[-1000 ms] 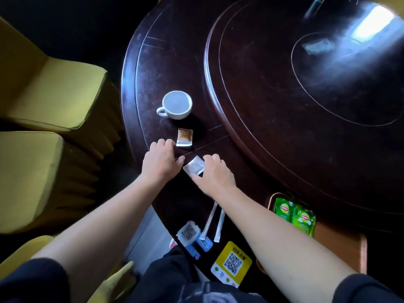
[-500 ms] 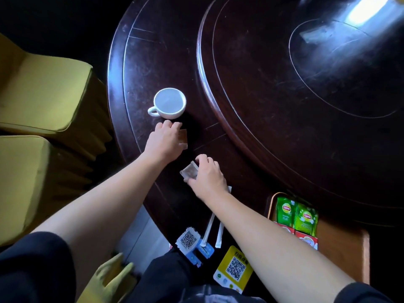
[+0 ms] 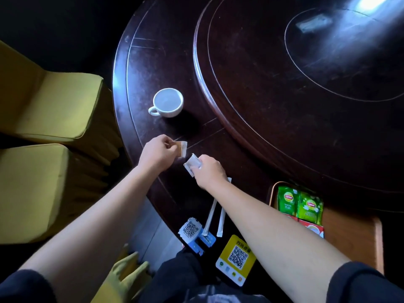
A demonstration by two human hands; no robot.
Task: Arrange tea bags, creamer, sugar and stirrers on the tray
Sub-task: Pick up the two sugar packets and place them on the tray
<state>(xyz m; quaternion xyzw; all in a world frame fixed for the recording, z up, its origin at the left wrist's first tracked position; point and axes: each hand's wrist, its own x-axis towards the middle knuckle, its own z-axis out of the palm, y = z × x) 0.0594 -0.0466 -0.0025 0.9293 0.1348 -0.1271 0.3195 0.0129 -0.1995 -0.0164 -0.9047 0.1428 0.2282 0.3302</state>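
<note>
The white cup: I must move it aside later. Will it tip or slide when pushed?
The white cup looks low and wide, so it probably won't tip easily. The table is glossy, so it may slide on a push. It looks ceramic, likely breakable; its handle points toward the table edge, so lifting seems safer.

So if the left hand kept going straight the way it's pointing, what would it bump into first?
Probably nothing soon: the left hand, pinching the brown packet, points right across bare table. The white cup sits off that line.
</note>
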